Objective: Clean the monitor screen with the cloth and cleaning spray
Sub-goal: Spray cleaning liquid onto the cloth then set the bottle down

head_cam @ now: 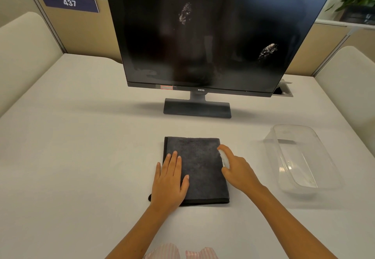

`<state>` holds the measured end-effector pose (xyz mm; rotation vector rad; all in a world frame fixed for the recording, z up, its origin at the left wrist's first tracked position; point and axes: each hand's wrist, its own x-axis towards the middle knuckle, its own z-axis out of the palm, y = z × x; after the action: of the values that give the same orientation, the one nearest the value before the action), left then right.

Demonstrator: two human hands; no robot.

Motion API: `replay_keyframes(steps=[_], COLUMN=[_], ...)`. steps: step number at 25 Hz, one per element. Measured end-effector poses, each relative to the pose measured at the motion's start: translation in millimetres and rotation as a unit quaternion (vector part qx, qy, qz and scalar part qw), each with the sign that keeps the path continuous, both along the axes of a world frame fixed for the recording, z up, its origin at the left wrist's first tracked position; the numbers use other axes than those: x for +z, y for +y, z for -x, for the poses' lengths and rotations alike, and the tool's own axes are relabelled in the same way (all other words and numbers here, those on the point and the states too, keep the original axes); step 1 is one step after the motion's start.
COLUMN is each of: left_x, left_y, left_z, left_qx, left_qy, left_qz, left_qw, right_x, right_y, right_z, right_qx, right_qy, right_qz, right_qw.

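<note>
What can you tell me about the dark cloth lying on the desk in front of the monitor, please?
The cloth is dark grey, soft and napped like microfibre, folded into a neat rectangle with a darker stitched hem along its near and left edges. It lies flat on the white desk, in front of the monitor stand. The left hand rests palm down on its near-left part. The right hand holds a small white spray bottle over its right edge.

Readable marks: one number and one brand name.
A dark blue sign [69,2] fixed to the partition behind the desk bore the white number "437". The monitor [213,35] carried the brand "BenQ" in small pale letters at the middle of its lower bezel; a small reddish sticker [166,87] on the same bezel was too blurred to read.
</note>
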<state>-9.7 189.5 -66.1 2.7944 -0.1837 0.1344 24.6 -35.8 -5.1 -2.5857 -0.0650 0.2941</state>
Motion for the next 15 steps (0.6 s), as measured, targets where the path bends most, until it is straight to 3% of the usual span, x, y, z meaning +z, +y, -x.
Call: replay_keyframes(steps=[6, 15], left_x=[1.3, 1.5], left_y=[-0.4, -0.3], left_z=[0.5, -0.1], left_qx=[-0.002, 0.001], left_qy=[-0.007, 0.007], left_qz=[0.006, -0.006], left_qw=[1.000, 1.000], right_x=[8.2, 12.8], right_y=[3.1, 36.7], right_z=[-25.0, -44.4], right_qx=[-0.029, 0.035], right_qy=[-0.030, -0.030], right_qz=[-0.024, 0.010], right_qw=[0.999, 0.999])
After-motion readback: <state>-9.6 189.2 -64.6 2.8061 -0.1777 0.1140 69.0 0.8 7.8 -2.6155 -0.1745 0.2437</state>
